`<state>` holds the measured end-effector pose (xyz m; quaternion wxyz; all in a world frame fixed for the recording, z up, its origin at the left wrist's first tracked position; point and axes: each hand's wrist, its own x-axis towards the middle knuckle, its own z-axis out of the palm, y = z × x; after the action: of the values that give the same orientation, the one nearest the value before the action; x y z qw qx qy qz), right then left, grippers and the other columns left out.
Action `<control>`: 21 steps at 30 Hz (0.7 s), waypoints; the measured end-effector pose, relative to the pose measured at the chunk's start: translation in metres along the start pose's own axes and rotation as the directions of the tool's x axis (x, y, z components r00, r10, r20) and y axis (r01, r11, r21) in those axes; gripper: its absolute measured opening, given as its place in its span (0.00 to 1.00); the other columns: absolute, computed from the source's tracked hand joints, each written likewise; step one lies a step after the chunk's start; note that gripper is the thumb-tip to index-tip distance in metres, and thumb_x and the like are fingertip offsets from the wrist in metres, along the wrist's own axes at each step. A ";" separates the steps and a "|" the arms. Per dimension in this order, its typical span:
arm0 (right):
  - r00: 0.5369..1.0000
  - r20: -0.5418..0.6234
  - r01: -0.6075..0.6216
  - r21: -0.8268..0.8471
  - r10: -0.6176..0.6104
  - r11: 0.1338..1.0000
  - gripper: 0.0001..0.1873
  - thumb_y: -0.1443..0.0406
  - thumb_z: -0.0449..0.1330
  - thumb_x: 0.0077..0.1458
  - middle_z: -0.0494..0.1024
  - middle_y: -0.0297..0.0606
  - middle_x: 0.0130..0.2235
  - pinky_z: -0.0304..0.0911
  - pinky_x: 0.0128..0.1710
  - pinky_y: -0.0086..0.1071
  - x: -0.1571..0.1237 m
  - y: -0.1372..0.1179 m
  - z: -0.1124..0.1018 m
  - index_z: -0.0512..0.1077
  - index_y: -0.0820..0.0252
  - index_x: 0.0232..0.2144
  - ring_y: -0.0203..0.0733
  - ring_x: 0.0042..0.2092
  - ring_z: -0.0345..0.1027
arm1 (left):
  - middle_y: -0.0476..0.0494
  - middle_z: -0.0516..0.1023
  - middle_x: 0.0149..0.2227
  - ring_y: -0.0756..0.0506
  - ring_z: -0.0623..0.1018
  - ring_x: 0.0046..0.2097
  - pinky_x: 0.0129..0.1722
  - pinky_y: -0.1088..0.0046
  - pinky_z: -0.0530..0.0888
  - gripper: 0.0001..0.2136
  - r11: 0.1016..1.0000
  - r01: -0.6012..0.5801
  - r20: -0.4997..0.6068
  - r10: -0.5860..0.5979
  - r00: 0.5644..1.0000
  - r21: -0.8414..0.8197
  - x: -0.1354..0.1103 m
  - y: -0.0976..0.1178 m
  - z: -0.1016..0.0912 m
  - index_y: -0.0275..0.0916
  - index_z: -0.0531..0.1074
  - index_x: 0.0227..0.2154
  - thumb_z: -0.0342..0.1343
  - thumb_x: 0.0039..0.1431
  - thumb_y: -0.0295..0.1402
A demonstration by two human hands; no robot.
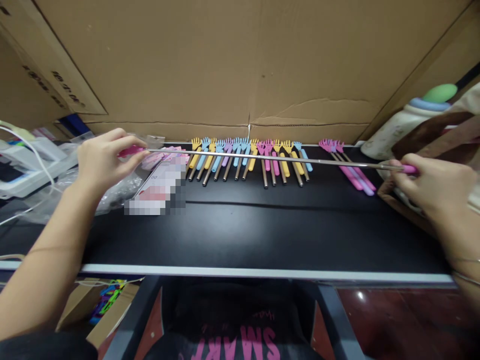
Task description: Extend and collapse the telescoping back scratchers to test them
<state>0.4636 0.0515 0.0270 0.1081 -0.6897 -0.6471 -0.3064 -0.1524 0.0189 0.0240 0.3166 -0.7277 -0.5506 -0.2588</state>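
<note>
A telescopic back scratcher (258, 157) is stretched out long between my two hands, its metal rod running level above the black table. At the left end, my left hand (107, 157) pinches its pink head. My right hand (431, 185) is wrapped round the pink handle at the other end. Below the rod lies a row of back scratchers (245, 155) with yellow, blue, purple and pink claw heads and short metal rods. Farther right, near my right hand, a few pink and purple back scratchers (350, 170) lie side by side.
A phone (161, 187) lies on the table (232, 235), beside pink cards (165, 156) and clear plastic bags (123, 187). White devices with cables (41, 165) stand at left. A bottle (393, 130) stands at right. Cardboard (225, 65) walls the back. A box (108, 305) sits below.
</note>
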 end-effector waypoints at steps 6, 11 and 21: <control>0.998 0.001 0.067 -0.005 -0.067 0.998 0.17 0.52 0.48 0.50 0.67 0.39 0.20 0.40 0.23 0.30 0.000 -0.014 -0.003 0.56 0.56 0.19 0.37 0.23 0.53 | 0.50 0.75 0.30 0.50 0.71 0.30 0.25 0.77 0.58 0.13 0.999 -0.050 -0.022 0.050 0.998 -0.016 0.007 0.022 -0.001 0.44 0.75 0.32 0.52 0.59 0.46; 0.966 0.028 0.256 0.045 -0.258 0.966 0.17 0.54 0.48 0.55 0.73 0.38 0.23 0.38 0.23 0.28 -0.012 -0.081 -0.027 0.65 0.57 0.23 0.35 0.24 0.58 | 0.48 0.76 0.29 0.48 0.74 0.31 0.24 0.73 0.57 0.13 0.977 -0.172 0.008 0.174 0.985 -0.129 0.018 0.097 0.002 0.44 0.75 0.32 0.50 0.61 0.45; 0.848 -0.064 0.530 0.096 -0.526 0.842 0.19 0.60 0.42 0.63 0.74 0.31 0.21 0.32 0.23 0.28 -0.047 -0.187 -0.079 0.71 0.54 0.31 0.33 0.20 0.61 | 0.51 0.74 0.24 0.50 0.72 0.23 0.20 0.72 0.52 0.13 0.937 -0.258 0.016 0.269 0.963 -0.235 0.023 0.199 -0.015 0.45 0.73 0.28 0.50 0.62 0.45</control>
<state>0.2635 -0.0044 0.0164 0.0687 -0.4724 -0.8258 -0.3003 0.0451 -0.0158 0.0160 0.2484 -0.8326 -0.4218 -0.2591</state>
